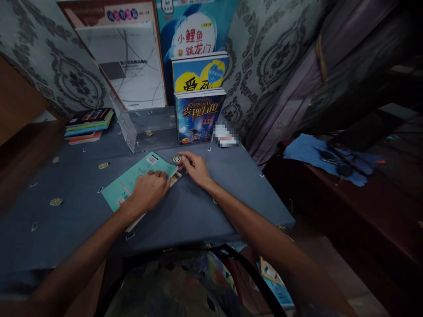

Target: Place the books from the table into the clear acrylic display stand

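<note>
Table (82, 193): covered with a grey-blue cloth that lies under both hands and spreads out on every side of them.
Standing books (199, 115): upright in a clear stand (145, 130), straight beyond the right hand (195, 168) and well apart from it.
Book stack (88, 125): lying flat, far beyond the left hand (148, 190) and off to its left.
Teal book (132, 178): flat on the cloth, barcode side up. Its near right part is under the left hand and its right corner is at the right hand's fingertips.
Left hand: knuckles up, fingers curled down on the book's edge. Whether they hook under it is hidden.
Right hand: loose, fingers stretched out, tips touching the book's corner, holding nothing.
Handling: a thin book probably slides on this cloth, so steady weight from the left palm while the right fingertips work the corner seems wise.
</note>
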